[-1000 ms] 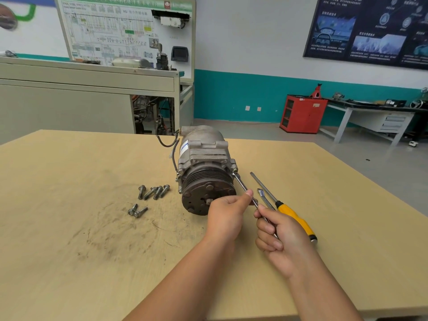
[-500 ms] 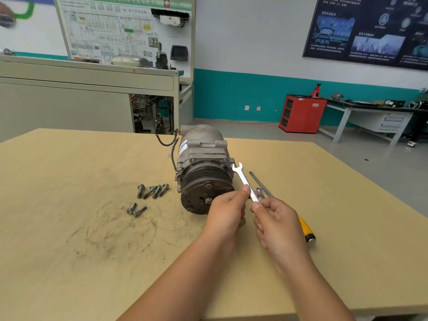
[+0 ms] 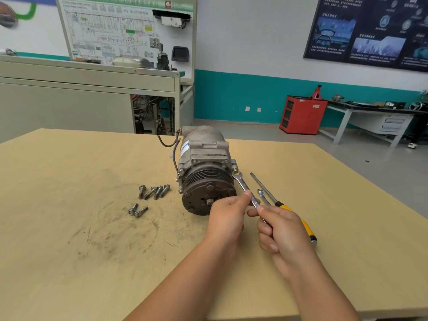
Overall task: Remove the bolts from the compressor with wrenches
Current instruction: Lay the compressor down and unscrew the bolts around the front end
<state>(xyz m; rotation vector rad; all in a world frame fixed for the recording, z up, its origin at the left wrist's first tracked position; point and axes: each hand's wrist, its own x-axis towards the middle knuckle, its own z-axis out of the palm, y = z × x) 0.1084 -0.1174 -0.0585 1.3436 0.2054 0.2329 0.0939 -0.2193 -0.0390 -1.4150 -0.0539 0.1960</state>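
A grey compressor [image 3: 203, 158] lies on the wooden table [image 3: 69, 228], its dark pulley face turned toward me. Both hands hold a silver open-end wrench [image 3: 244, 186]. My left hand [image 3: 228, 216] pinches the shaft near its middle. My right hand [image 3: 281, 230] grips the lower end. The wrench's open jaw sits just below a bolt [image 3: 234, 168] on the compressor's right lug. Several removed bolts [image 3: 154, 192] lie left of the compressor, and two more bolts [image 3: 137, 210] lie nearer me.
A yellow-handled screwdriver [image 3: 289, 209] and a second wrench [image 3: 262, 196] lie on the table just right of my hands. A black wire [image 3: 170, 141] loops behind the compressor. The table's far edge is close behind it. A cabinet, red box and workbench stand in the room beyond.
The wrench jaw came off the bolt, rose at the half-second mark, and now sits lower, just under the lug bolt. My right hand shifted left, closer to the left hand.
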